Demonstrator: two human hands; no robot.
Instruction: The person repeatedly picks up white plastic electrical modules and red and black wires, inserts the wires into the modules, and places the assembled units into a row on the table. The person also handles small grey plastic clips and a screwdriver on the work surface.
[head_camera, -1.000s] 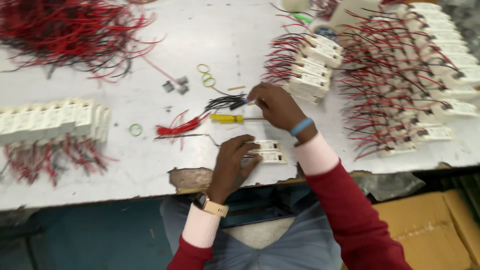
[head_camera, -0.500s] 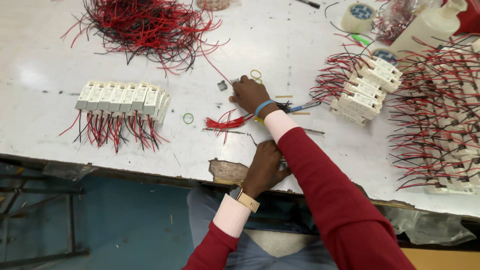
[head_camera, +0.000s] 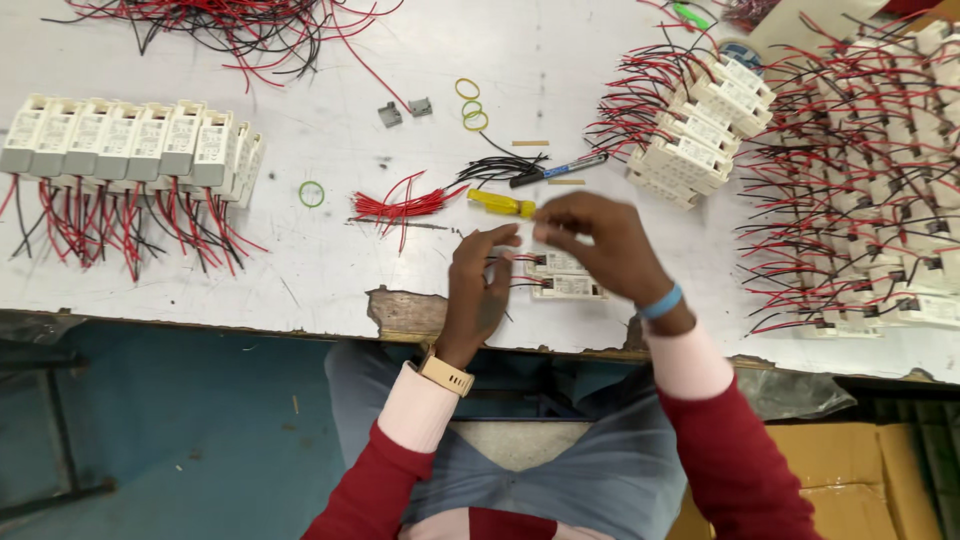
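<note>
Pinching thin red wire ends, left hand and right hand work over small white plastic driver boxes at frame centre; light, rigid casings, best held by their sides.

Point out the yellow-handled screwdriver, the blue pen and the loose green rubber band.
yellow-handled screwdriver (head_camera: 500, 204), head view, on the yellow handle.
blue pen (head_camera: 560, 170), head view, mid-barrel.
green rubber band (head_camera: 312, 183), head view, on its top edge.

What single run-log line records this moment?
left hand: on white module wires | right hand: above modules, pinching | yellow screwdriver: on table
</note>
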